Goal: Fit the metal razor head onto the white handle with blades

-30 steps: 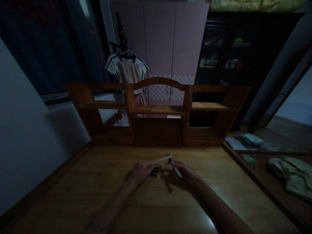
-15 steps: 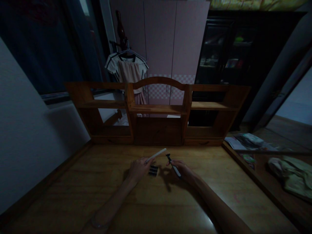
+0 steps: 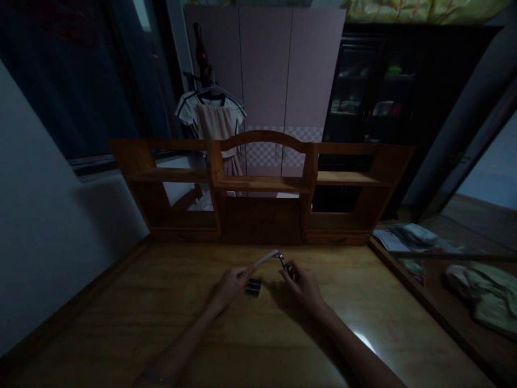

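Observation:
My left hand (image 3: 231, 286) is closed around one end of a slim, pale stick-like thing (image 3: 266, 257), which slants up to the right. Its exact kind is too dim to tell. Between the thumb and fingers of my right hand (image 3: 306, 290) is a razor (image 3: 284, 263), its head up and turned toward the stick's tip. The two meet or nearly meet; I cannot tell whether they touch. Most of the razor's handle is hidden by my fingers. Beside my left hand, a small dark block of several stacked bars (image 3: 253, 288), like razor cartridges, lies on the wooden tabletop (image 3: 194, 334).
A wooden shelf unit (image 3: 260, 186) rises along the table's far edge. At left is a white wall (image 3: 60, 226). Beyond the table's right rim lie papers (image 3: 390, 240) and light-coloured cloth (image 3: 490, 302). Clothes (image 3: 212, 116) hang before a pink wardrobe (image 3: 266, 64).
My right hand has turned and its grip now covers the razor's handle. The razor's head has swung toward the stick's tip. My left hand has shifted slightly, still holding the stick.

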`<state>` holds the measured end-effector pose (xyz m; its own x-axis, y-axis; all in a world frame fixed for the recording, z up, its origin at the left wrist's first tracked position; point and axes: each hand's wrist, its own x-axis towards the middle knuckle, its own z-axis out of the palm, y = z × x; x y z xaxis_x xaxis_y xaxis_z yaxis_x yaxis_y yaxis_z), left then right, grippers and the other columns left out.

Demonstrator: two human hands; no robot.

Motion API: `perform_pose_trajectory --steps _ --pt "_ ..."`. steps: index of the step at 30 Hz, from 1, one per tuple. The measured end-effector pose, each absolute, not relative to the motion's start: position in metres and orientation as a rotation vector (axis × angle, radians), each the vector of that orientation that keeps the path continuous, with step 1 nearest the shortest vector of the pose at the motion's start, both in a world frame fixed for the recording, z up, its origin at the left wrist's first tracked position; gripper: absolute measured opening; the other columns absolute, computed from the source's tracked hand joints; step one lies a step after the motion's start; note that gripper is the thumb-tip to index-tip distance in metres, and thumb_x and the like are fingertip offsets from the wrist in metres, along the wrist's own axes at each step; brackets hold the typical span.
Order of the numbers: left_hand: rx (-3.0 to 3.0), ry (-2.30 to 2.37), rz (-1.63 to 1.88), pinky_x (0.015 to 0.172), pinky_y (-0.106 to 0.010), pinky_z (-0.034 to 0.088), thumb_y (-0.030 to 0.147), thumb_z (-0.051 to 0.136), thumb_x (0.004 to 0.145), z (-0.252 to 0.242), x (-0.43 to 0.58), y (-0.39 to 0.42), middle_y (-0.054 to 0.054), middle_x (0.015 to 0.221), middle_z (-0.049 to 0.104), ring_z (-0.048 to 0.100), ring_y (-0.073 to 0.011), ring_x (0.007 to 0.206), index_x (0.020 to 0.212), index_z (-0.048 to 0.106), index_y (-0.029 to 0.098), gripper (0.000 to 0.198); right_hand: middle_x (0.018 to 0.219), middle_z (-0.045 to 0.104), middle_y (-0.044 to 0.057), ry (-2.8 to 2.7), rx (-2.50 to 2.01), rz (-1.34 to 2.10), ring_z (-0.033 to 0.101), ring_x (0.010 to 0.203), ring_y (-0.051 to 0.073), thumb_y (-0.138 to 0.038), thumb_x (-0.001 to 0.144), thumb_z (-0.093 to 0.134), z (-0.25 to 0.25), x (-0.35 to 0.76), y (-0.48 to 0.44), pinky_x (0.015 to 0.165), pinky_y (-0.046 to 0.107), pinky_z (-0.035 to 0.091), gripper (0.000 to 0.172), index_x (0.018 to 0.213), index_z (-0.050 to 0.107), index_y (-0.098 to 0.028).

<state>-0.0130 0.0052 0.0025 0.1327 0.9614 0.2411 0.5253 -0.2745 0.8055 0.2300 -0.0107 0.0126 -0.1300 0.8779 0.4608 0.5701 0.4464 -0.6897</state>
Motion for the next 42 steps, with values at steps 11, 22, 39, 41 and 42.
perform_pose_trajectory --steps 11,22,39,41,42 --pt "1.891 1.456 1.036 0.052 -0.021 0.028 0.056 0.043 0.083 0.0063 -0.0158 0.0045 0.002 0.055 0.047 0.040 -0.0110 0.055 0.060 0.060 0.011 0.053 0.073 0.062 0.000 -1.862 -1.181 0.372 0.055 0.061 0.014 -0.039 0.087 0.049 0.0122 0.2288 -0.0112 0.057 0.023 0.036 0.019 0.087 0.056 -0.022" --pt "1.932 1.488 1.045 0.051 -0.021 0.026 0.056 0.044 0.083 0.0045 -0.0139 0.0056 0.002 0.053 0.045 0.040 -0.0107 0.054 0.058 0.060 0.011 0.053 0.079 0.064 0.003 -1.846 -1.138 0.470 0.056 0.069 0.017 -0.040 0.084 0.051 0.0114 0.2263 -0.0121 0.063 0.026 0.039 0.019 0.089 0.058 -0.023" --pt "1.853 1.387 1.044 0.051 -0.022 0.025 0.059 0.045 0.080 0.0028 -0.0129 0.0083 0.003 0.052 0.037 0.034 -0.0098 0.053 0.052 0.050 0.014 0.054 0.076 0.063 0.002 -1.825 -1.143 0.476 0.056 0.065 0.016 -0.038 0.085 0.051 0.0087 0.2276 -0.0124 0.061 0.026 0.037 0.017 0.090 0.057 -0.023" --pt "1.870 1.396 1.023 0.051 -0.022 0.025 0.058 0.045 0.080 0.0032 -0.0122 0.0075 0.003 0.052 0.039 0.035 -0.0102 0.053 0.052 0.051 0.013 0.054 0.076 0.063 0.002 -1.823 -1.147 0.471 0.055 0.064 0.016 -0.038 0.085 0.051 0.0096 0.2276 -0.0134 0.061 0.026 0.037 0.016 0.089 0.057 -0.023" --pt "1.872 1.412 1.028 0.051 -0.022 0.025 0.058 0.045 0.080 0.0036 -0.0125 0.0074 0.003 0.052 0.039 0.036 -0.0104 0.054 0.052 0.052 0.013 0.053 0.075 0.062 0.002 -1.819 -1.146 0.470 0.055 0.064 0.016 -0.038 0.085 0.051 0.0102 0.2275 -0.0141 0.060 0.026 0.037 0.016 0.089 0.056 -0.023"
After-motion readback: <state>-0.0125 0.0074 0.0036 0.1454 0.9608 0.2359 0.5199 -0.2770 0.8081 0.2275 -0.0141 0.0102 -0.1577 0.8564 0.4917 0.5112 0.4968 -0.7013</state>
